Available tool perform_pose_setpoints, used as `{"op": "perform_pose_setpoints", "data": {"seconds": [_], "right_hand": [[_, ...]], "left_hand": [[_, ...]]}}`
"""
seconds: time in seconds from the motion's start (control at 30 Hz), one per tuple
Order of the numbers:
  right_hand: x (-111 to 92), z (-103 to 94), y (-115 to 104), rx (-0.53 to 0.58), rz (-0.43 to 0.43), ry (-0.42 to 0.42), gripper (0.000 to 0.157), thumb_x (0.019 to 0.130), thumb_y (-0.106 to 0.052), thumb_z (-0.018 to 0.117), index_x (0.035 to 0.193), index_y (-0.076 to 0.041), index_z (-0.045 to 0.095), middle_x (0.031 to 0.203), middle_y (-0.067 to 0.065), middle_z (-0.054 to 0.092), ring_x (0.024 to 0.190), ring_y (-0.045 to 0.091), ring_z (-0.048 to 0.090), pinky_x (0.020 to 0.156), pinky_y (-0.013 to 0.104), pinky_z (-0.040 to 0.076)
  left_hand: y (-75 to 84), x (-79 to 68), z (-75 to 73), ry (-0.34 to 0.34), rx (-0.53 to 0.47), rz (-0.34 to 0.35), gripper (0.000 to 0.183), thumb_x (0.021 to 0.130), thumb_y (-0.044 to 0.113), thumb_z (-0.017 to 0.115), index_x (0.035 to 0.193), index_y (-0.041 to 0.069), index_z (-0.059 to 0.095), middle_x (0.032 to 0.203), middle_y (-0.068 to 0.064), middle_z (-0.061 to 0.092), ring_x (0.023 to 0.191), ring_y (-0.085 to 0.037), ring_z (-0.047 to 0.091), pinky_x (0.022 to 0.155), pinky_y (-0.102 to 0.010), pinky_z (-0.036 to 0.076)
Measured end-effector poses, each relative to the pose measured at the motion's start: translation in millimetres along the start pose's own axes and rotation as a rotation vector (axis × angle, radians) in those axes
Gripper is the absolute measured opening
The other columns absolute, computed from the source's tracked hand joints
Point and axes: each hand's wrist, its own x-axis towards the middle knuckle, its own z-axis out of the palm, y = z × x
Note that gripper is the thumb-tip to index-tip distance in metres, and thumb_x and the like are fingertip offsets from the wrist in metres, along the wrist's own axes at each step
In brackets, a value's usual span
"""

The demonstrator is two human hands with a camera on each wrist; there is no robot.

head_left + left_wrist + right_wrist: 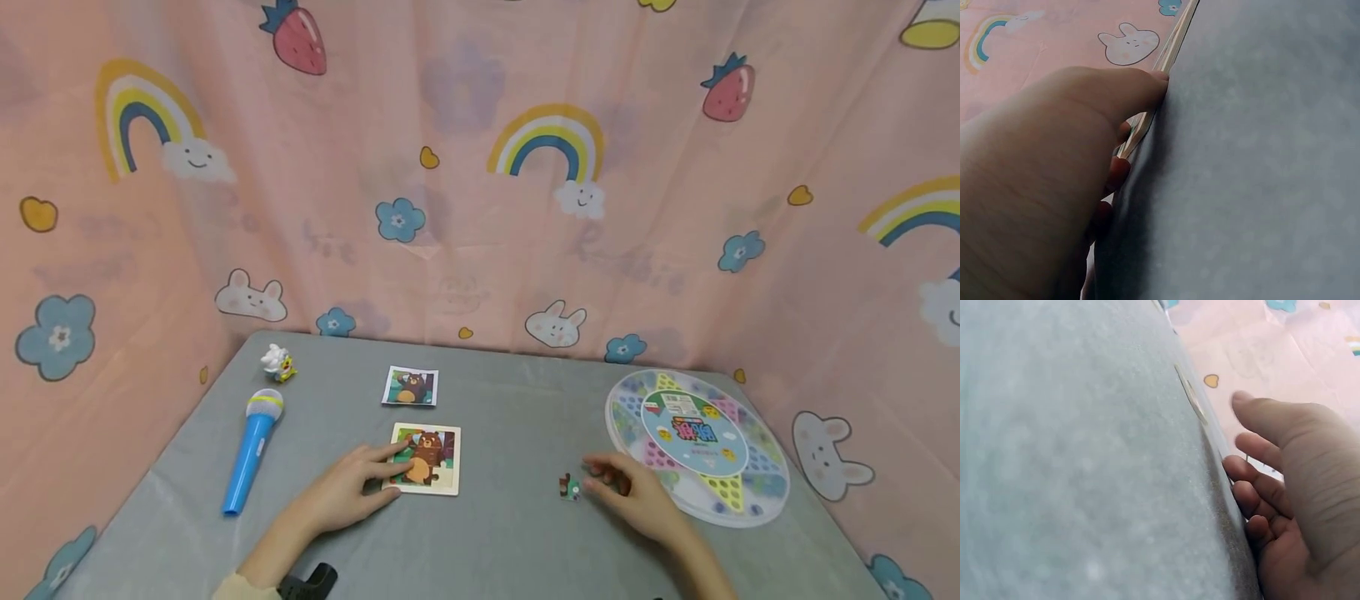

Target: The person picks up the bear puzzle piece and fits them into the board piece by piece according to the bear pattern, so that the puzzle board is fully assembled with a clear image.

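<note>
A square wooden puzzle board point(453, 479) with a brown bear picture lies on the grey table. My left hand point(352, 487) rests on its left side, fingers stretched over the picture and thumb at the lower left corner. In the left wrist view, the thumb point(1141, 87) touches the pale board edge point(1177, 40). To the right lies a small printed puzzle piece point(569, 487), flat on the table. Just right of it hovers my right hand point(637, 500), with loosely bent fingers and nothing between them. The right wrist view shows thumb and fingers point(1254, 475) apart, near the thin piece point(1191, 397).
Behind the board lies a small bear picture card point(411, 386). A blue toy microphone point(251, 454) and a small white-and-yellow figurine point(278, 363) are on the left. The round board-game case point(626, 433) sits close behind the right hand. A pink patterned curtain point(480, 267) hangs behind the table.
</note>
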Motion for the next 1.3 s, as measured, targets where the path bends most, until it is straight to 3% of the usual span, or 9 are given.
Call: {"op": "perform_pose_setpoints", "data": {"seconds": [0.1, 0.33, 0.63, 0.77, 1.0, 1.3], "right_hand": [[-1.6, 1.8, 2.1, -0.017, -0.069, 0.001, 0.03, 0.092, -0.016, 0.084, 0.121, -0.013, 0.077, 0.101, -0.006, 0.072, 0.084, 0.005, 0.058, 0.068, 0.025, 0.047], [-2.5, 0.3, 7.5, -0.044, -0.13, -0.052, 0.042, 0.086, -0.024, 0.091, 0.124, -0.017, 0.076, 0.11, -0.009, 0.071, 0.089, 0.007, 0.058, 0.073, 0.025, 0.046], [-2.8, 0.4, 8.1, -0.087, -0.142, -0.094, 0.051, 0.083, -0.032, 0.093, 0.128, -0.016, 0.075, 0.119, -0.007, 0.07, 0.096, 0.005, 0.059, 0.082, 0.026, 0.049], [-2.9, 1.8, 6.0, -0.098, -0.156, -0.086, 0.05, 0.083, -0.031, 0.093, 0.127, -0.017, 0.075, 0.118, -0.006, 0.07, 0.096, 0.005, 0.059, 0.083, 0.026, 0.049], [-1.7, 3.8, 3.9, -0.12, -0.205, -0.054, 0.043, 0.084, -0.027, 0.093, 0.123, -0.019, 0.076, 0.114, -0.006, 0.069, 0.094, 0.005, 0.058, 0.079, 0.027, 0.049], [-2.4, 7.5, 3.8, -0.125, -0.234, -0.032, 0.032, 0.086, -0.022, 0.09, 0.116, -0.024, 0.078, 0.109, -0.009, 0.066, 0.093, 0.006, 0.059, 0.079, 0.027, 0.05]], "left_hand": [[-0.1, 0.1, -0.5, 0.002, 0.0, -0.004, 0.042, 0.102, 0.037, 0.072, 0.143, 0.028, 0.07, 0.162, 0.002, 0.052, 0.119, -0.019, 0.057, 0.094, -0.044, 0.05], [-0.1, 0.7, -1.4, 0.004, 0.009, 0.002, 0.041, 0.102, 0.035, 0.073, 0.143, 0.027, 0.07, 0.161, 0.002, 0.053, 0.116, -0.017, 0.056, 0.091, -0.041, 0.049], [1.3, 0.3, -1.6, -0.003, 0.005, -0.005, 0.04, 0.103, 0.037, 0.071, 0.142, 0.028, 0.071, 0.161, 0.002, 0.053, 0.117, -0.017, 0.056, 0.093, -0.043, 0.05], [2.1, -0.2, -1.4, -0.005, 0.002, -0.009, 0.04, 0.103, 0.037, 0.071, 0.142, 0.028, 0.071, 0.161, 0.002, 0.053, 0.116, -0.016, 0.055, 0.093, -0.042, 0.049], [1.2, 1.9, -1.4, 0.0, -0.014, -0.007, 0.04, 0.103, 0.037, 0.071, 0.142, 0.027, 0.07, 0.161, 0.001, 0.053, 0.123, -0.022, 0.057, 0.098, -0.049, 0.05], [0.5, 1.5, -1.5, -0.023, -0.011, -0.023, 0.042, 0.103, 0.037, 0.072, 0.144, 0.029, 0.069, 0.162, 0.003, 0.052, 0.121, -0.018, 0.056, 0.098, -0.046, 0.049]]}}
